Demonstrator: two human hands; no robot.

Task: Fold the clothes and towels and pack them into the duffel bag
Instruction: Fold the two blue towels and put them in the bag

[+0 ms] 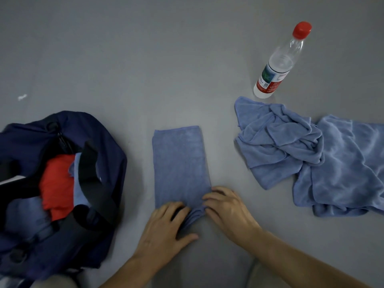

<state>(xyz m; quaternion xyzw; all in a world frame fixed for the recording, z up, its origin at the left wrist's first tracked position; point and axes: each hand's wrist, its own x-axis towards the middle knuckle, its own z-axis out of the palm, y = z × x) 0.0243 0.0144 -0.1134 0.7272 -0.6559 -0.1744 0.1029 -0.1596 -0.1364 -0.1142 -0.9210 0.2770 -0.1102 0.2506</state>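
Observation:
A blue towel (180,163) lies folded into a narrow strip in the middle of the grey surface. My left hand (166,229) and my right hand (226,210) are both at its near end, fingers curled on the bunched cloth there. At the left sits the open navy duffel bag (99,142), holding a red garment (57,183) and blue cloth (80,183). To the right lie a crumpled blue towel (278,142) and a larger loose blue towel (345,165).
A clear plastic water bottle (278,63) with a red cap stands at the back right, just behind the crumpled towel. A small white scrap (22,97) lies at the far left. Bare grey surface (145,59) stretches behind the towels.

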